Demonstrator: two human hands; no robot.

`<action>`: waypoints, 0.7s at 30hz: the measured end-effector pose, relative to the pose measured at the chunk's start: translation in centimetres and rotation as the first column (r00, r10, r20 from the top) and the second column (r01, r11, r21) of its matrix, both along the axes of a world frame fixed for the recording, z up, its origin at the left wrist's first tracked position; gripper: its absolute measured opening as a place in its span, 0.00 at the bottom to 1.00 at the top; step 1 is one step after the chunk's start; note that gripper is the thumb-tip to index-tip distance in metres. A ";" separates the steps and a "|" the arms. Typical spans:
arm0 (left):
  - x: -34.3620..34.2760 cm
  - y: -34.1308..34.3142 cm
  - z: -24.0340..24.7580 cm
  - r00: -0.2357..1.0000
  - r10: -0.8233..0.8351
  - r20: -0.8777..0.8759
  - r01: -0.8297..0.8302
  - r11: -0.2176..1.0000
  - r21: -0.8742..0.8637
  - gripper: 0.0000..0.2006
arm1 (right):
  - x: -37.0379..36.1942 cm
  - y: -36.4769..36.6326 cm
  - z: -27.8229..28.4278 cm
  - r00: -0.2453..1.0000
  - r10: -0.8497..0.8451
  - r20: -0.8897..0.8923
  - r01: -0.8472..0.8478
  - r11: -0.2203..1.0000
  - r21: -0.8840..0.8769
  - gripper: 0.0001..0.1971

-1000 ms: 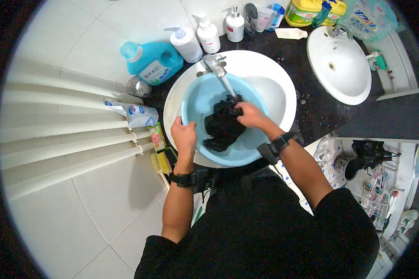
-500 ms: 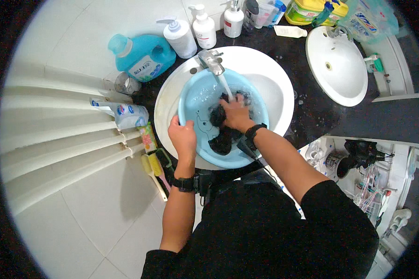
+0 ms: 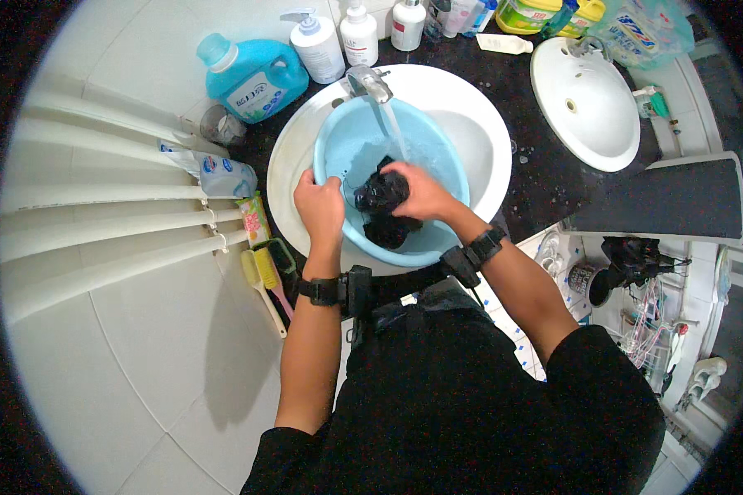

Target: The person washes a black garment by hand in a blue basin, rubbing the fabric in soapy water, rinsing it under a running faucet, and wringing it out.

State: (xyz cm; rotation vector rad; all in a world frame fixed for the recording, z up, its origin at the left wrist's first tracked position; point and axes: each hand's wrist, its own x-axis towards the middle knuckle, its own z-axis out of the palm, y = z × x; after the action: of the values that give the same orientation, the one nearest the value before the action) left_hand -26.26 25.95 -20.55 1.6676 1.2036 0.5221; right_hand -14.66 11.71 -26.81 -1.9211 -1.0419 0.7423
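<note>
A light blue plastic basin (image 3: 336,142) sits tilted in a white oval sink (image 3: 489,132), with water inside. From the silver tap (image 3: 370,83) a stream runs down into it. My left hand (image 3: 319,206) grips the basin's left rim, thumb on the inner side. Inside the basin, my right hand (image 3: 425,195) is closed round a bunched, wet black cloth (image 3: 381,194); its exact kind cannot be made out. Part of the cloth hangs down toward the basin's near wall.
Behind the sink stand a blue detergent jug (image 3: 256,80) and white pump bottles (image 3: 317,49). Two brushes (image 3: 264,285) lie at the left beside a white curtain (image 3: 124,198). A second, smaller sink (image 3: 590,124) is at the right on the black counter (image 3: 504,74).
My right hand has drawn back from under the water stream, gathering the black cloth into a bunch and lifting it. My left hand stays on the rim. The view has shifted slightly.
</note>
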 end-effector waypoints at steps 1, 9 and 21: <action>-0.1 0.0 -0.3 1.000 -0.003 -0.009 0.004 1.000 0.008 0.11 | -0.8 -0.5 0.2 0.994 0.088 -0.070 -0.093 0.994 -0.057 0.32; -0.7 0.6 -0.7 0.999 0.000 0.043 0.001 1.000 -0.029 0.12 | -2.6 0.7 1.2 0.971 0.231 -0.060 -0.219 0.765 -0.605 0.53; -0.3 -0.4 -0.6 0.995 0.088 0.048 -0.085 0.994 -0.062 0.07 | 0.5 2.4 -7.5 0.971 -0.190 -0.145 0.104 0.883 -0.457 0.39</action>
State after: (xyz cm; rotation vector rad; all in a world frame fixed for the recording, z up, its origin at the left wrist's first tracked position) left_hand -26.59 25.58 -21.16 1.5486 1.2471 0.5732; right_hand -14.13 14.13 -34.35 -2.2341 -0.6332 1.1239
